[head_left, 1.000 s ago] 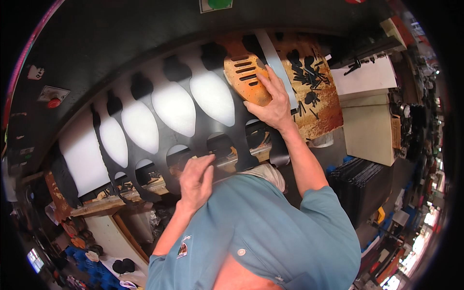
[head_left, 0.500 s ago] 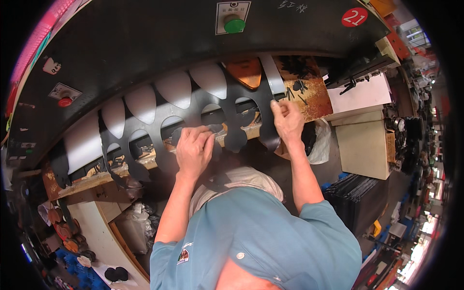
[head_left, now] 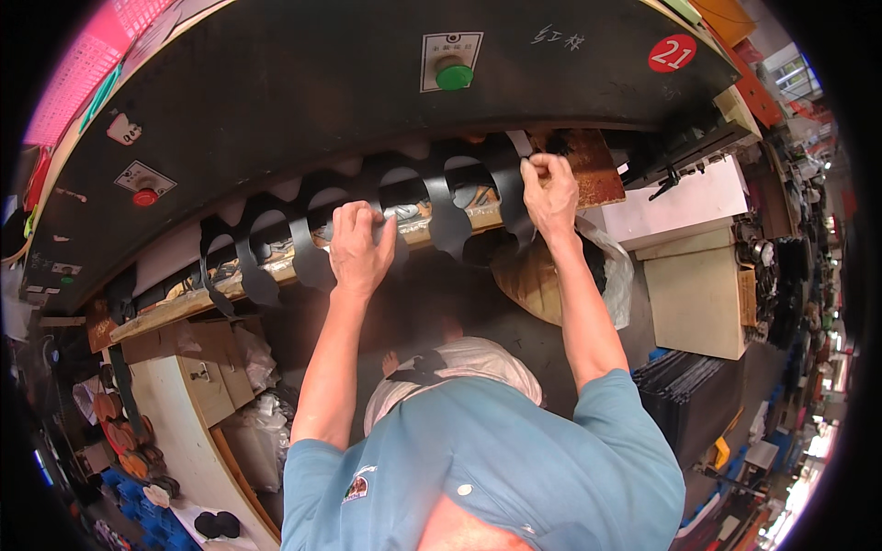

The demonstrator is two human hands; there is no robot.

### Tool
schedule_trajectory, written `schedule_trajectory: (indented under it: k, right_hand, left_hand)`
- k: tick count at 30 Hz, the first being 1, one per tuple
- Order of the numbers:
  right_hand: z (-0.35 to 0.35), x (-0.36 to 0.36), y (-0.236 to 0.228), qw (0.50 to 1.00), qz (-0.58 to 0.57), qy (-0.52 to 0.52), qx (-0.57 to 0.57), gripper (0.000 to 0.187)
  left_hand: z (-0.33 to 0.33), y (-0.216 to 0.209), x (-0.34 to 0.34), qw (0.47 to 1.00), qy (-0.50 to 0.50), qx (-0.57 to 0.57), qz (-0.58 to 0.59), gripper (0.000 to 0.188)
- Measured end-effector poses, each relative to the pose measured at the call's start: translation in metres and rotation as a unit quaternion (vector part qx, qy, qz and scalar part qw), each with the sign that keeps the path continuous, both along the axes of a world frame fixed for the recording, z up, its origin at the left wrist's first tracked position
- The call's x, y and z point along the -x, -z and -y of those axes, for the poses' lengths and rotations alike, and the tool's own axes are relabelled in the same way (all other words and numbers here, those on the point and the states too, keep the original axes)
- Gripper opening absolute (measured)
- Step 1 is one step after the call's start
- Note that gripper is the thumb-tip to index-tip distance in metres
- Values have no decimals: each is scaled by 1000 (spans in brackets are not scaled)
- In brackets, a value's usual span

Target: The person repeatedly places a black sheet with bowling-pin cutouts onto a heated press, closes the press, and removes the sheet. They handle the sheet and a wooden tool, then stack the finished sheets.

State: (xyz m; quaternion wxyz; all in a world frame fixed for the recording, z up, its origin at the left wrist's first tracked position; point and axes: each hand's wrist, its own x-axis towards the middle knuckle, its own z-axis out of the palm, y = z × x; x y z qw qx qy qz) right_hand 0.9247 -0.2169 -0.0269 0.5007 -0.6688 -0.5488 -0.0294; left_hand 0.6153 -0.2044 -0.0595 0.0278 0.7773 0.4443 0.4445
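Black cut-out sheet [head_left: 450,234] lies between the two hands, spread along the front of a bench, with rounded openings in a row and tongue-shaped tabs hanging over the edge. At its right end the right hand [head_left: 551,197] has thumb and forefinger pinched together on the material, the other fingers curled in beside them. The left hand [head_left: 360,248] is over the middle of the sheet, its fingers bent and close together, the thumb set apart from them; whether they grip the material cannot be told, as the fingertips are partly hidden.

Just beyond the right fingertips a pale strip [head_left: 520,142] shows, and next to it a rusty brown board [head_left: 599,174]. A worn wooden edge [head_left: 152,320] runs under the sheet, and a pale sheet [head_left: 168,262] shows at the left. Above the bench spreads a dark panel [head_left: 303,92] with a green button [head_left: 454,77] and a red button [head_left: 144,196].

Beside the right forearm is a whitish plastic bag [head_left: 614,266]; farther right stand a cream cabinet [head_left: 694,303] and a stack of black sheets [head_left: 689,395]. At the upper left is a pink basket [head_left: 87,78].
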Motion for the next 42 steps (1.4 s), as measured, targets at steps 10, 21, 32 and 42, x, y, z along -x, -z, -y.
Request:
schedule_trajectory:
  k: [10,21,32,42]
  right_hand:
    - [-67,73,-94,954,81,-208,-198,4]
    - [16,62,40,981,118,-138,-66,6]
    - [15,62,45,984,120,-127,-37,6]
    - [19,69,50,983,96,-159,5,9]
  left_hand:
    - [-1,-8,-9,1000,-9,4,-26,26]
    - [0,-8,-14,999,-33,-4,-39,25]
    - [3,-3,-17,996,-78,36,-35,29]
    - [3,5,1,996,-29,77,-17,24]
